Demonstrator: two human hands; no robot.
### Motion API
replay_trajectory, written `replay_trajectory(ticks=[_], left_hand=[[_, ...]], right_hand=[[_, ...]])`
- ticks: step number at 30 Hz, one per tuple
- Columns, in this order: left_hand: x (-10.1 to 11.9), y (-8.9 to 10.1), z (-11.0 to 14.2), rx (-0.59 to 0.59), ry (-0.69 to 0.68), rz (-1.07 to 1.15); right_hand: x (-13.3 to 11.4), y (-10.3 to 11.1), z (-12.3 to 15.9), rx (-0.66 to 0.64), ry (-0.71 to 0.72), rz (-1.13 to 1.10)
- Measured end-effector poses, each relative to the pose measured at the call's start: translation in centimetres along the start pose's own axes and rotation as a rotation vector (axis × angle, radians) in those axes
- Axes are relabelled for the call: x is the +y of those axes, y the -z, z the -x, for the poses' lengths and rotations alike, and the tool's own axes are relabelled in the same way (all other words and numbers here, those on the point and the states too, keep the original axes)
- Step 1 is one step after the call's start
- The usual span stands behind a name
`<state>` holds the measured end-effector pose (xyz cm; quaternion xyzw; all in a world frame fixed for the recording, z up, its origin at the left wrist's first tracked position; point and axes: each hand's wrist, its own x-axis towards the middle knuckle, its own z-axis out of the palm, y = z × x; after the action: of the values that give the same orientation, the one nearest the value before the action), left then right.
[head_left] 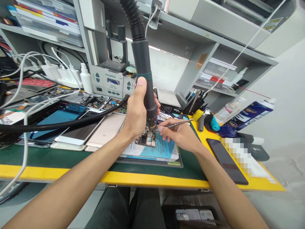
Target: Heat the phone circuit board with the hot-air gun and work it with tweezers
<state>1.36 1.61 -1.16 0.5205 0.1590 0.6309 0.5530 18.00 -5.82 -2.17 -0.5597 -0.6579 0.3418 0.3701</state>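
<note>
My left hand (137, 109) is wrapped round the dark grey handle of a hot air gun (143, 60), held upright with its metal nozzle pointing down. Just under the nozzle lies a phone circuit board (148, 140). The board rests on a blue and white printed sheet (166, 151). My right hand (178, 133) pinches a pair of metal tweezers (177, 124) from the right; their tips are close to the nozzle and the board's upper edge. Whether the tips touch the board, I cannot tell.
Several phones and panels (83, 127) lie to the left, crossed by a black hose (59, 125). Behind stands a soldering station (109, 81). White cables (25, 127) hang at the left. A dark phone (227, 160), tool holder (193, 101) and bottles (230, 109) stand or lie right.
</note>
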Motion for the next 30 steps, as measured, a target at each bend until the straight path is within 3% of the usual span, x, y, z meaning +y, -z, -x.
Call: replay_trajectory(ticks=[30], left_hand=[[0.31, -0.16, 0.10, 0.007, 0.012, 0.001]], right_hand=[[0.00, -0.09, -0.03, 0.004, 0.007, 0.006]])
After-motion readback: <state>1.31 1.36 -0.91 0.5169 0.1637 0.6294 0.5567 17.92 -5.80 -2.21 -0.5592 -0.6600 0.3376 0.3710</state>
